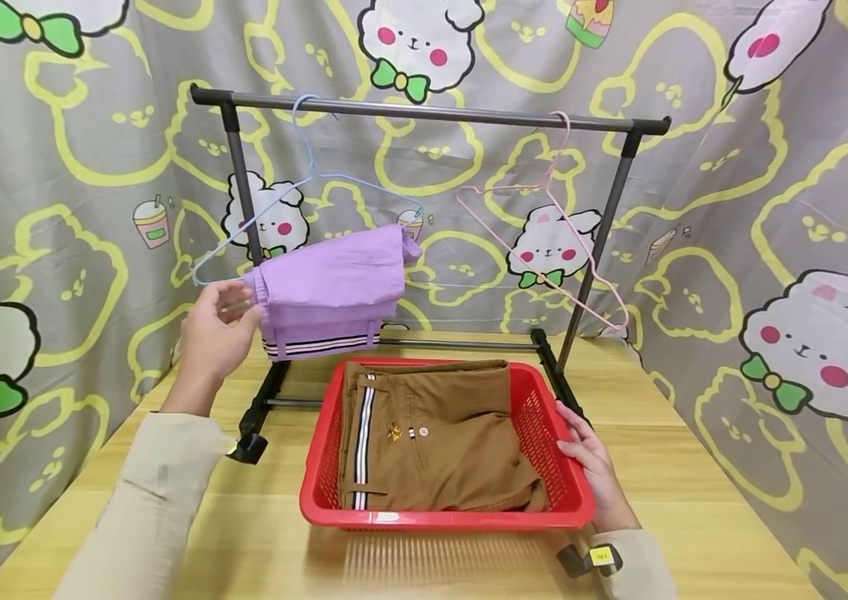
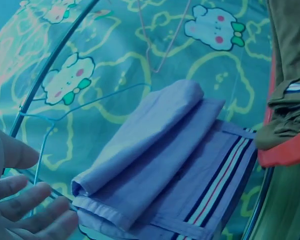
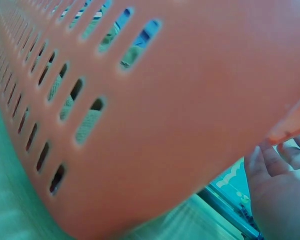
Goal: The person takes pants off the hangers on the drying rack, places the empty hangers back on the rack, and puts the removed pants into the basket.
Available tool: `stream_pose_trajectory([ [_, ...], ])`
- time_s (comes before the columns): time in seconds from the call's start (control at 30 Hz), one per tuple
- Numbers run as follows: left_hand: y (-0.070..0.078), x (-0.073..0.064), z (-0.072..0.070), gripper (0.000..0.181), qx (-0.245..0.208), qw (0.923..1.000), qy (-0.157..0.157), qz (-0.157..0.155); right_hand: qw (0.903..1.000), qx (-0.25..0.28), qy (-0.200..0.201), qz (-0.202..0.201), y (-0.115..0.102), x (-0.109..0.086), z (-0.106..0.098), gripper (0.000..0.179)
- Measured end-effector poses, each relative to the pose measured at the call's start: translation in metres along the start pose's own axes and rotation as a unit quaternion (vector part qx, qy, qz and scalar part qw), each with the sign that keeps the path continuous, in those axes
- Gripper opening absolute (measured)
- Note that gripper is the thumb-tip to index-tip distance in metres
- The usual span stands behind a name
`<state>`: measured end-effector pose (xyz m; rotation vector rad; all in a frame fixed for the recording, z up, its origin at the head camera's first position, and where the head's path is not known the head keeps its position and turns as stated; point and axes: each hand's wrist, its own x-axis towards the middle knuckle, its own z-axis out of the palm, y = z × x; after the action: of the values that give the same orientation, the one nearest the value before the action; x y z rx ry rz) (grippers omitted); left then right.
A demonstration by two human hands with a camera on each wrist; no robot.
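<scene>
Purple pants [image 1: 333, 279] with a striped waistband hang folded over the lower bar of a blue hanger [image 1: 312, 162], which hooks on the rack's rail. My left hand [image 1: 219, 329] is at their left edge; in the left wrist view its fingers [image 2: 27, 210] are spread loosely beside the cloth, gripping nothing. On the table a red basket [image 1: 446, 520] holds folded brown pants [image 1: 461, 450] with a striped waistband. My right hand [image 1: 598, 475] grips the basket's right rim. The right wrist view is mostly filled by the slotted basket wall [image 3: 155, 130].
A black and grey clothes rack [image 1: 431, 111] stands on the wooden table [image 1: 694, 517] behind the basket. An unloaded pink hanger [image 1: 549, 179] hangs at its right. Patterned curtains [image 1: 806, 208] close in the back and sides.
</scene>
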<state>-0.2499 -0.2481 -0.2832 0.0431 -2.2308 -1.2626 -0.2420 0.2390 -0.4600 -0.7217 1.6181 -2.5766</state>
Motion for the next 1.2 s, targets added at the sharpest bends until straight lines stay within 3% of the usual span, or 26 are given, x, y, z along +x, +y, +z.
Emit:
stream_pose_trajectory([
  [0.17,0.004,0.013,0.000,0.037,0.010,0.9920,0.113,0.055,0.9999,-0.011,0.006,0.002,0.000,0.000,0.000,0.052],
  [0.27,0.005,0.021,-0.002,0.040,0.035,0.9853,0.147,0.080,0.9998,-0.015,0.011,0.008,0.000,0.000,0.000,0.053],
  [0.47,0.004,0.035,-0.005,0.058,0.085,0.9871,0.115,0.072,0.9999,-0.008,0.006,0.004,0.000,0.000,0.000,0.053],
  [0.83,0.005,0.060,-0.009,0.071,0.148,0.9872,0.040,0.045,0.9998,-0.018,0.008,0.007,0.001,-0.002,-0.002,0.053],
  [1.2,0.009,0.077,-0.010,0.071,0.177,0.9838,0.026,0.008,0.9999,-0.009,-0.002,0.011,0.000,-0.001,-0.002,0.053],
])
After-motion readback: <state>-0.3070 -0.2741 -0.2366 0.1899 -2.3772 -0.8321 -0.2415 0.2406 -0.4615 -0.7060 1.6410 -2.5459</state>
